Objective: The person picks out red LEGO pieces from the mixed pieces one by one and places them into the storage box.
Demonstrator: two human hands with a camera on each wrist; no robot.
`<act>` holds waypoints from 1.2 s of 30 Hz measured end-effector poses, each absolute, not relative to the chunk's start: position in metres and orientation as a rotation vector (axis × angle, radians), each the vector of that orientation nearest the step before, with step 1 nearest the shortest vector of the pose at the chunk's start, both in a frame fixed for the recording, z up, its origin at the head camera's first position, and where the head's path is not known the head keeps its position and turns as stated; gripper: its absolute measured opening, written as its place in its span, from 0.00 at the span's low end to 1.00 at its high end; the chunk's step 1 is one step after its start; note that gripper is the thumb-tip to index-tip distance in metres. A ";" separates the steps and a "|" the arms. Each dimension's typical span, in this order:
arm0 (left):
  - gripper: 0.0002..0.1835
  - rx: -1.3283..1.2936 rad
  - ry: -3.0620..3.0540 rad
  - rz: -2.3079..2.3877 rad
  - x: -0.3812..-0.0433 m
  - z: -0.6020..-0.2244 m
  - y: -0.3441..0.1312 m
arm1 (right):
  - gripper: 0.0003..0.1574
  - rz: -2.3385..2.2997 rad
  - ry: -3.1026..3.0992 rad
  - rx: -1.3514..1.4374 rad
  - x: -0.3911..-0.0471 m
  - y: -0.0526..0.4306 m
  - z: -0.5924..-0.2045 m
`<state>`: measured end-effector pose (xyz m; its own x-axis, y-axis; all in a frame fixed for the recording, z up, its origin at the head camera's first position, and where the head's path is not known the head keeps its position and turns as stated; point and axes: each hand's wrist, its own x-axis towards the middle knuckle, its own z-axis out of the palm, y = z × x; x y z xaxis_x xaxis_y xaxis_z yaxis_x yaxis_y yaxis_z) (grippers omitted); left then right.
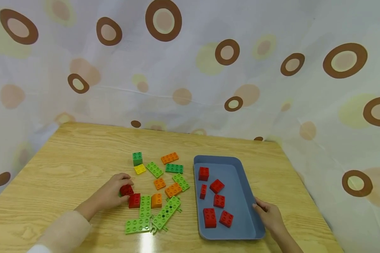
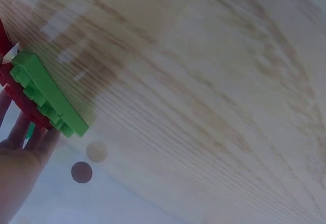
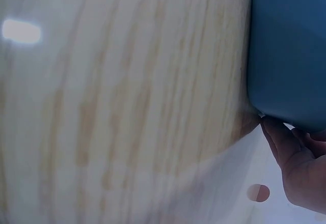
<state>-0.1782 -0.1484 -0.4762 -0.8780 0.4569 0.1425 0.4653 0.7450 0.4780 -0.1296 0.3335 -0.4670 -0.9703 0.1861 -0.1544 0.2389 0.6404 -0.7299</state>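
My left hand (image 1: 114, 191) reaches in from the left, with fingers and thumb around a red toy brick (image 1: 126, 190). In the left wrist view a light green brick (image 2: 51, 94) lies right along the red brick (image 2: 24, 98) at the fingertips; the hand covers most of it in the head view. Another red brick (image 1: 134, 200) sits on the table just beside my thumb. On the other side, my right hand (image 1: 269, 215) grips the right rim of a blue-grey tray (image 1: 240, 196), thumb over the edge. Several red bricks (image 1: 219, 201) lie spread inside the tray.
Between the left hand and the tray lie light green bricks (image 1: 145, 206), orange bricks (image 1: 173, 190), dark green bricks (image 1: 174, 168) and a yellow brick (image 1: 140, 169). A long light green piece with side hooks (image 1: 166, 212) lies near the front. A patterned cloth (image 1: 177, 70) hangs behind the wooden table (image 1: 92, 151).
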 end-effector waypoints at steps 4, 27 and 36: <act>0.15 -0.749 -2.914 -0.793 -0.180 -0.475 -0.148 | 0.25 -1.259 2.786 0.351 -0.129 0.333 -0.467; 0.17 -1.005 -2.620 -0.883 -0.203 -0.428 -0.036 | 0.24 -1.236 2.813 0.388 -0.127 0.333 -0.466; 0.16 -1.292 -2.553 -0.860 -0.202 -0.412 0.041 | 0.24 -1.234 2.827 0.376 -0.128 0.330 -0.466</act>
<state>-0.2024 0.0407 -0.4122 -0.6162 0.6906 0.3787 0.7790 0.4635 0.4223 -0.1282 0.3302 -0.4660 -0.9702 0.2062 -0.1273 0.2335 0.6553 -0.7184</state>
